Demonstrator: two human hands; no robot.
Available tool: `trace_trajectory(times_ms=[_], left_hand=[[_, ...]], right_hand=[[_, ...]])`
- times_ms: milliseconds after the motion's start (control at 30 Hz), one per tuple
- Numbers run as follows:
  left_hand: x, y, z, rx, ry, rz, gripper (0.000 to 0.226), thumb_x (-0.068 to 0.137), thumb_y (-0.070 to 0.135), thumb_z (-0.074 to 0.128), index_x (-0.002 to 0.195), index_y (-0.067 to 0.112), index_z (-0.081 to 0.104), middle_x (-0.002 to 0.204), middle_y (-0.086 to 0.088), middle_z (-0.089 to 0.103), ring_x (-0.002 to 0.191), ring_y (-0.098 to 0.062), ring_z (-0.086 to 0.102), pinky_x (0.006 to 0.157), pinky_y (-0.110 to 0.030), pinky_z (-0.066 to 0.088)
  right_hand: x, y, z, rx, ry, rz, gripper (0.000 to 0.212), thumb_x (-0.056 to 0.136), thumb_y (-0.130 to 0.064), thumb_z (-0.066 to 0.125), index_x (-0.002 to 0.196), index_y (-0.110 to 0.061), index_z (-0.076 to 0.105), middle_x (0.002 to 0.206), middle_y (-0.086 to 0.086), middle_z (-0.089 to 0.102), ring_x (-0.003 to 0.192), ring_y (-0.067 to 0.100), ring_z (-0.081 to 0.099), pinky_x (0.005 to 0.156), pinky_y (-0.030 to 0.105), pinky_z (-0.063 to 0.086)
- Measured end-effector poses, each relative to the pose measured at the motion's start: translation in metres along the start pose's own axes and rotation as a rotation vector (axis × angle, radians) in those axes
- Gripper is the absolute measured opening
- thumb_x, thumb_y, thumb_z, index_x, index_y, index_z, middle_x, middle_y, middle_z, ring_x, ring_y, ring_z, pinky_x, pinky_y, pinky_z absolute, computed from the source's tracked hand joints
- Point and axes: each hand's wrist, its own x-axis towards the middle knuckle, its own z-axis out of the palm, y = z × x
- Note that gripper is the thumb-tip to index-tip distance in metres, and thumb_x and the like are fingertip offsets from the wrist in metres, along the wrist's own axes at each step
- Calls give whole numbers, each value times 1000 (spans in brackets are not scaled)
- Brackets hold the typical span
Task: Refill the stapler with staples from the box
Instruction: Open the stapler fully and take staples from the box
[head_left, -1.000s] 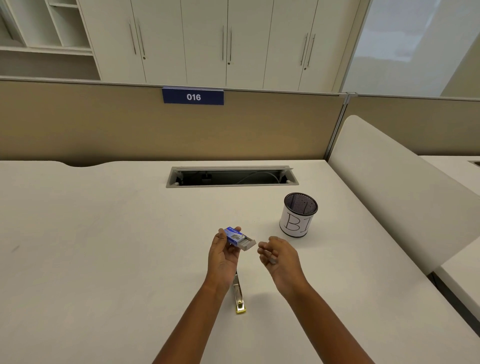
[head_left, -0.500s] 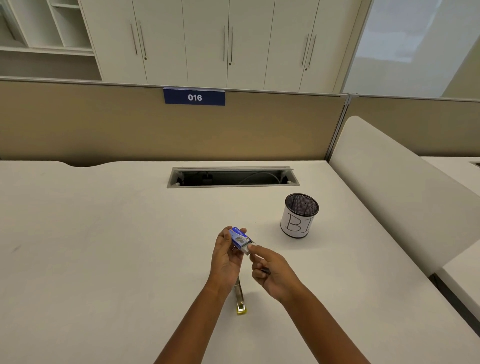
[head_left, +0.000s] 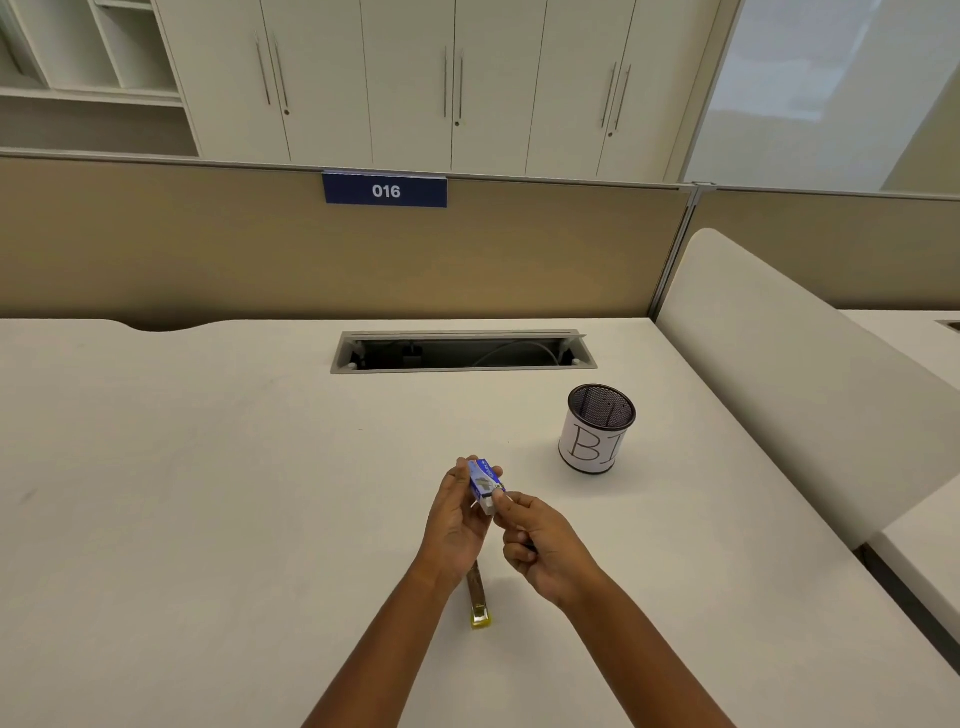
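My left hand (head_left: 457, 525) holds a small blue staple box (head_left: 482, 480) upright above the white desk (head_left: 208, 493). My right hand (head_left: 540, 545) has its thumb and forefinger pinched at the box's lower grey end, where the inner tray sticks out; whether it holds staples is too small to tell. The stapler (head_left: 479, 597) lies on the desk under my hands, a narrow metal body with a yellow end towards me, its far part hidden by my left wrist.
A black mesh cup with a white label (head_left: 596, 431) stands to the right of my hands. A cable slot (head_left: 462, 353) is cut into the desk farther back. A beige partition (head_left: 311, 249) and a white side panel (head_left: 779, 374) bound the desk.
My right hand moved left from beside the box to its lower end and pinched there. The left hand turned the box more upright.
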Motion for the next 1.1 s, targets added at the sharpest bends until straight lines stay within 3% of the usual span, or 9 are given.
trace_trajectory(times_ms=[133, 200, 333, 433, 567, 733, 900, 1100], left_hand=[[-2, -4, 1, -5, 13, -12, 25, 96, 23, 39, 88, 9, 58, 81, -14, 65, 76, -21, 61, 55, -20, 59], [-1, -4, 2, -5, 8, -10, 24, 97, 22, 38, 90, 9, 57, 85, -15, 62, 80, -22, 59, 56, -20, 58], [0, -5, 3, 22, -4, -19, 24, 96, 17, 38, 88, 8, 58, 70, -11, 71, 71, -19, 67, 56, -20, 58], [0, -5, 3, 39, -12, -13, 23, 96, 16, 38, 89, 7, 58, 82, -14, 65, 82, -23, 60, 57, -21, 58], [-1, -7, 4, -32, -8, -26, 28, 97, 19, 36, 87, 5, 58, 75, -15, 67, 80, -24, 58, 55, -21, 59], [0, -8, 4, -100, 19, -48, 29, 97, 23, 37, 88, 3, 55, 85, -19, 59, 78, -24, 57, 52, -21, 58], [1, -10, 1, -86, 69, -37, 30, 95, 26, 44, 85, 0, 57, 79, -15, 57, 73, -20, 58, 50, -19, 57], [6, -11, 0, -20, 98, 82, 24, 94, 20, 47, 75, 7, 53, 68, -11, 49, 47, -10, 63, 50, -17, 56]], right_hand=[[2, -1, -1, -54, 40, -49, 9, 88, -12, 59, 92, -6, 55, 74, 9, 57, 30, 3, 29, 29, 10, 27], [2, -1, -1, -62, 54, -56, 10, 88, -12, 59, 94, -5, 54, 75, 10, 58, 30, 3, 29, 29, 10, 27], [3, -2, -2, -31, 67, -52, 7, 87, -9, 58, 87, -7, 51, 69, 7, 59, 29, 2, 27, 28, 10, 25], [3, -2, -3, 7, 78, -41, 11, 87, -7, 58, 80, -10, 50, 65, 6, 61, 28, 2, 28, 27, 10, 25], [3, -1, -1, 3, 69, -29, 9, 87, -7, 57, 82, -11, 51, 74, 8, 59, 27, 2, 28, 26, 11, 25], [3, -2, 0, 10, 65, -24, 7, 86, -4, 57, 86, -9, 52, 79, 10, 60, 28, 2, 27, 26, 12, 24], [1, -3, 2, -19, 61, -43, 8, 85, -8, 60, 85, -10, 52, 81, 10, 57, 30, 2, 28, 27, 12, 24], [-4, -3, 3, -84, 81, -104, 22, 87, -22, 61, 100, -6, 55, 78, 6, 64, 32, 3, 29, 29, 10, 27]])
